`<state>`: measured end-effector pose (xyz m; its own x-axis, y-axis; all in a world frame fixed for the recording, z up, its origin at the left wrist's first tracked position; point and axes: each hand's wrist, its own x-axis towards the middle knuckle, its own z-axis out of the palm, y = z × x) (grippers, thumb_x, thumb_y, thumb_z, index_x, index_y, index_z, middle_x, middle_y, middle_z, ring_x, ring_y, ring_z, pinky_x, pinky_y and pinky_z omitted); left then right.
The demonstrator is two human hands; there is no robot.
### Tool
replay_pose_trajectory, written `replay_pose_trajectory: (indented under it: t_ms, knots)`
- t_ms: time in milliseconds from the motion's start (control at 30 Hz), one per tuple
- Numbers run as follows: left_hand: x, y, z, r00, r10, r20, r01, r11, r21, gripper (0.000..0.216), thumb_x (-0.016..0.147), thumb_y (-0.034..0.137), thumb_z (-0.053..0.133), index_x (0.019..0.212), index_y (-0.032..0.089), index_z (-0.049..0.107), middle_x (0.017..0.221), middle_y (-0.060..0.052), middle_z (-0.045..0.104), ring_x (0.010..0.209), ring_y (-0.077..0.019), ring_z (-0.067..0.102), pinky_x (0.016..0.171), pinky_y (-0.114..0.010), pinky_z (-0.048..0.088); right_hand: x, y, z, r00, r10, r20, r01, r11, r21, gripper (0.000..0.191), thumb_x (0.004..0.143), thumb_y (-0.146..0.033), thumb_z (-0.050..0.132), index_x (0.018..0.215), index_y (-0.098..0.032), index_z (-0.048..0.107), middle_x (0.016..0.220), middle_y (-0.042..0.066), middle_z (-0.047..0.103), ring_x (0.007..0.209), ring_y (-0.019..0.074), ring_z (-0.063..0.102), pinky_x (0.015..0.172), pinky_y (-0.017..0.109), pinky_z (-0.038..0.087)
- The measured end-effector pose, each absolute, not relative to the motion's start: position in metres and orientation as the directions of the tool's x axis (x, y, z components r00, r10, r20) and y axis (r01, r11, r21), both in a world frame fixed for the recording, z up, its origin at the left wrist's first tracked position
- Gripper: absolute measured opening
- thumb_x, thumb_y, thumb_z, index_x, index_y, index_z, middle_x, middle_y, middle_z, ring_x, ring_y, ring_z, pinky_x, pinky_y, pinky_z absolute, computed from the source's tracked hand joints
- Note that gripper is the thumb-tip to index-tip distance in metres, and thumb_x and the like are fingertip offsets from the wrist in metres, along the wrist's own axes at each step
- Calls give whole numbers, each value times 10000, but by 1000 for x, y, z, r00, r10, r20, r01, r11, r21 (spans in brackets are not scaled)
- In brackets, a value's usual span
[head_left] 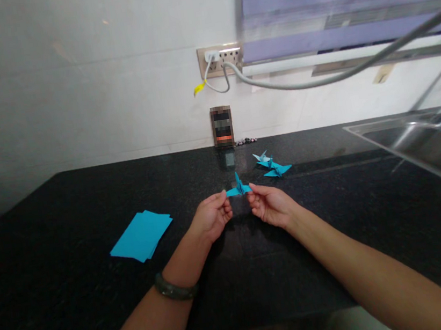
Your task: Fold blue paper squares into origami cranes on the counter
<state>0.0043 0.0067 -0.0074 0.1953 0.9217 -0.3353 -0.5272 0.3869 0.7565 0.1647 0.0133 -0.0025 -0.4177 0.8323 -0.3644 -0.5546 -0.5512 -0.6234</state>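
Note:
A small blue folded paper crane (pixel 238 187) is held just above the black countertop (pixel 68 217). My left hand (pixel 211 217) pinches its left wing tip, fingers closed. My right hand (pixel 270 204) pinches its right wing tip in the same way. A dark band is on my left wrist. Behind the held crane, a few finished blue paper cranes (pixel 272 165) lie on the counter.
A stack of flat blue paper sheets (pixel 142 236) lies to the left. A small dark box (pixel 222 126) stands against the white wall, below a wall socket (pixel 219 59) with a grey cable. A steel sink (pixel 425 146) is at the right.

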Motion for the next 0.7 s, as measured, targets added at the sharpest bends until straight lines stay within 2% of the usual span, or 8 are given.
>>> replay_pose_trajectory:
  t_ms: [167,367,467,600,700]
  knots:
    - [4,6,-6,205,911,-357,-531,410,742,168,818,148,498,651,126,486,502,27,485,408,-55,474,422,-168,406,164,13,0,-422,821,-384,-553,-569,-609,371,918,-189,335,617,-106,536,443,-11,574,321,61,500,377,181,481]
    - [5,6,-5,302,870,-390,-502,493,711,166,832,158,465,668,133,472,510,24,485,419,-67,488,422,-181,413,166,14,-1,-421,813,-403,-547,-582,-602,379,924,-212,329,616,-111,525,438,-16,556,328,63,506,378,182,484]
    - [5,6,-5,293,873,-390,-496,488,719,165,833,161,461,670,136,469,512,24,480,419,-69,486,420,-182,413,166,14,-2,-383,834,-397,-531,-550,-644,342,911,-205,368,620,-115,523,437,-27,542,318,52,481,368,171,474]
    - [5,7,-6,237,894,-380,-479,448,755,167,829,165,465,664,140,462,511,27,471,416,-70,478,416,-184,410,166,16,-6,-239,899,-367,-484,-438,-758,251,860,-153,463,612,-130,498,442,-48,530,310,39,446,344,153,453]
    - [5,7,-6,213,900,-380,-457,436,776,169,825,161,467,658,136,467,515,25,470,421,-70,479,420,-183,411,166,17,-7,-201,901,-384,-450,-433,-781,248,857,-133,455,612,-133,490,439,-46,527,308,40,439,344,155,454]
